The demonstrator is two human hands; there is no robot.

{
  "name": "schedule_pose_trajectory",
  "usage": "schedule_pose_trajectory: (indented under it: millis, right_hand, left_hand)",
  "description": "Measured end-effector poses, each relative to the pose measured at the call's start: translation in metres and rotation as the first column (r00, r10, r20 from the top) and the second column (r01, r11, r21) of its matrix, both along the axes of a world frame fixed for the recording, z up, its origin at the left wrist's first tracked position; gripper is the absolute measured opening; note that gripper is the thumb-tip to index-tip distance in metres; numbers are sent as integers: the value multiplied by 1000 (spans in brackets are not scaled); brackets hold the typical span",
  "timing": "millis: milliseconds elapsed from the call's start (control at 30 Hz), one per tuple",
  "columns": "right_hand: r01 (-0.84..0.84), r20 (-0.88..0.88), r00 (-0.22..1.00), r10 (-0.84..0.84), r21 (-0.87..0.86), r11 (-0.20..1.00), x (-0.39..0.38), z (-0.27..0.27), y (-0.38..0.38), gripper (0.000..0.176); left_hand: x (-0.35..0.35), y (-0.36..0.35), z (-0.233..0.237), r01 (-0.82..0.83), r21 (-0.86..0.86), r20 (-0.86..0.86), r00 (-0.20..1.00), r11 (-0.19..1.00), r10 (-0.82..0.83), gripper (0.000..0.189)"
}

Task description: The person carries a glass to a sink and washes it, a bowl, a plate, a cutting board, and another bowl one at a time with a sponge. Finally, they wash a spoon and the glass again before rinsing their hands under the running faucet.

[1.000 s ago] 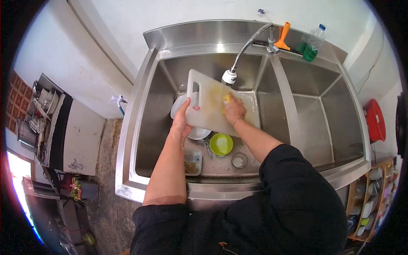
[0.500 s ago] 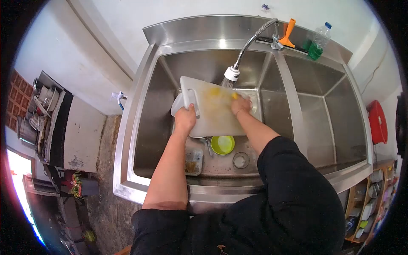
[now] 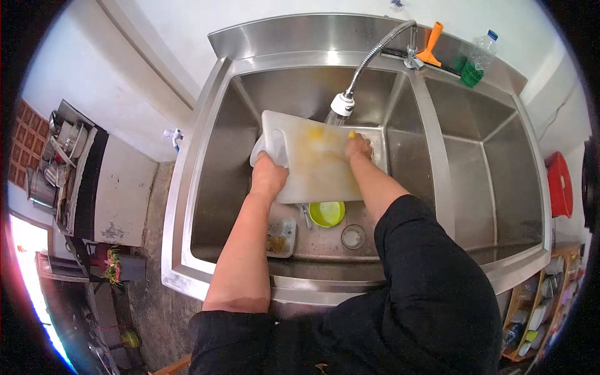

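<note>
Standing at the front rim of the sink [image 3: 178, 250], you work over the larger, left basin [image 3: 219, 206]. Nearest you on the basin floor are the clear container [image 3: 281, 239], the glass [image 3: 353, 237] and the green bowl [image 3: 327, 215]; set low, they probably leave clearance for your hands above. The cutting board [image 3: 317, 172] is held tilted above the basin floor, yellowish patches on its face. Your left hand [image 3: 269, 177] is closed on the board's handle end, likely because that end gives firm purchase. Your right hand [image 3: 358, 147] is at the opposite edge, fingers curled around a yellow sponge [image 3: 352, 134]; only a sliver shows, so its pressure cannot be determined. Beyond the board's upper edge, the white spray head [image 3: 342, 104] hangs from its flexible hose [image 3: 364, 65], whose bend directs it into the basin. Farthest back, the orange squeegee [image 3: 431, 47] and bottle [image 3: 479, 59] stand near the faucet, presumably for easy reach.
</note>
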State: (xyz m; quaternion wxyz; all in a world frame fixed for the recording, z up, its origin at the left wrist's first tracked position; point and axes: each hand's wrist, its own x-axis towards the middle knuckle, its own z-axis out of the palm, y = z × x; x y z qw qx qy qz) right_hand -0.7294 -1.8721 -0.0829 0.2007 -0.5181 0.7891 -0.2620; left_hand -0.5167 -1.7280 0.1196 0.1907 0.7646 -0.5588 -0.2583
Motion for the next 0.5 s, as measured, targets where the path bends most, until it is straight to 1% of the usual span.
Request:
schedule_pose_trajectory:
  millis: [33,100,133,167,233,267,333,367,400,433,467,500]
  right_hand:
    - [105,18,994,-108,136,985,-7,5,2,32]
    - [-31,44,999,25,150,988,33,66,19,33]
    - [-163,69,984,163,-12,987,56,76,22,32]
    - [-286,74,950,302,-174,942,76,83,30,31]
    - [-443,-63,893,445,-294,847,98,124,57,30]
    - [-440,2,883,469,-343,830,92,116,53,29]
    - [-420,128,845,519,-441,793,64,83,34,29]
    - [-387,119,902,416,-207,898,41,62,17,29]
    - [-320,80,945,316,37,947,19,48,4,30]
    - [-102,32,994,101,34,994,3,43,11,30]
    - [124,-18,992,-124,24,992,-6,39,20,32]
    - [44,-60,997,-42,39,998,-5,47,20,32]
  left_hand:
    - [-1,0,0,3,6,-2,1000,1000,-3,45]
    - [-3,0,1,9,19,-10,1000,1000,-9,44]
    - [-4,-1,3,9,9,9,1000,1000,-9,43]
    - [-4,1,6,7,2,30,1000,1000,-7,42]
    - [-1,3,6,10,-3,51,999,1000,-10,40]
    - [2,3,6,10,-4,50,999,1000,-10,39]
    - [4,2,4,19,-14,64,998,1000,-18,38]
    - [4,2,0,26,-22,80,997,999,-24,38]
    - [6,1,-1,30,-32,96,995,999,-27,38]
    - [6,1,0,42,-29,98,994,999,-39,37]
    - [5,1,0,58,-23,97,994,998,-55,37]
    - [4,0,0,74,-20,93,993,997,-72,36]
